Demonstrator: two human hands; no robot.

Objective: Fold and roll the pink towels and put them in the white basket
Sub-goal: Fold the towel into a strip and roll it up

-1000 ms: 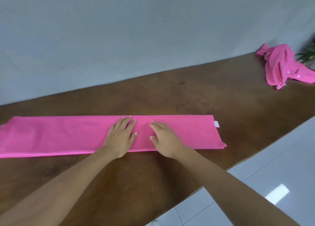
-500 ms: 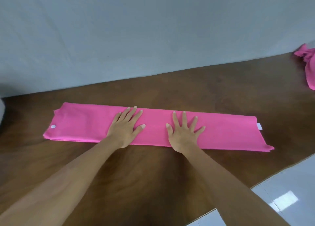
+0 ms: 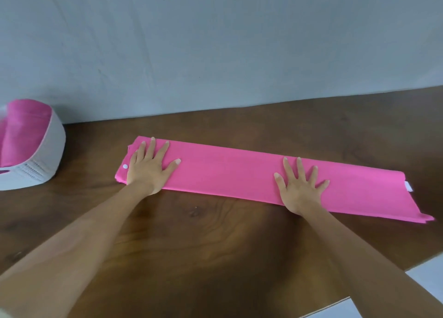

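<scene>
Pink towel strip (image 3: 227, 171) on wooden table (image 3: 215, 245); left hand (image 3: 149, 171), right hand (image 3: 299, 190) flat and splayed near its end edges.

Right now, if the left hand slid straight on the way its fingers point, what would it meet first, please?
The left hand lies flat on the pink towel. Beyond the towel's far edge only bare table shows, so it would probably meet the grey wall first; the white basket sits aside.
</scene>
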